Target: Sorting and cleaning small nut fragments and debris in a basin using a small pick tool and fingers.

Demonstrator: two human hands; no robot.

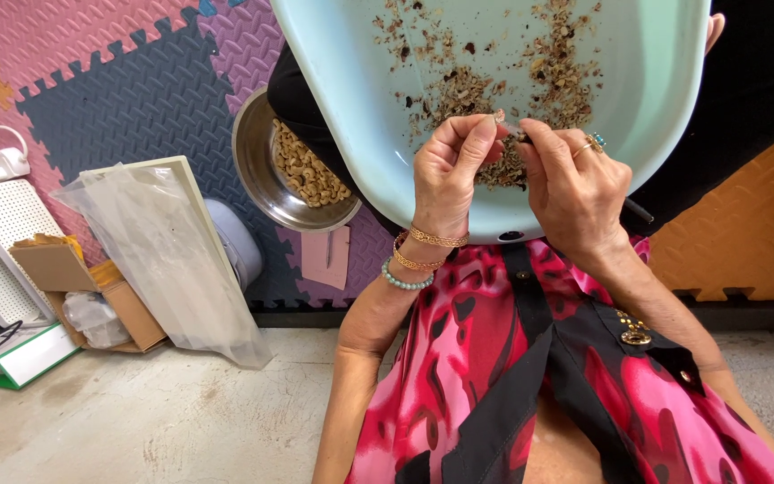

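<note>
A pale blue plastic basin [351, 99] rests on my lap, strewn with brown shell scraps and bits [494, 72]. My left hand [448, 170], with gold and bead bracelets at the wrist, pinches a small pale nut [499, 116] between thumb and fingers over the basin. My right hand [575, 184], wearing a ring, grips a thin dark tool [638, 211] whose tip points at the nut. Both hands meet above a heap of shell scraps near the basin's front rim.
A steel bowl [257, 157] of peeled pale nuts sits to the left on coloured foam mats [109, 99]. A pink card with a small blade [327, 255], a clear plastic bag [167, 260], cardboard boxes [91, 296] and a white rack [2, 233] lie at left on the concrete floor.
</note>
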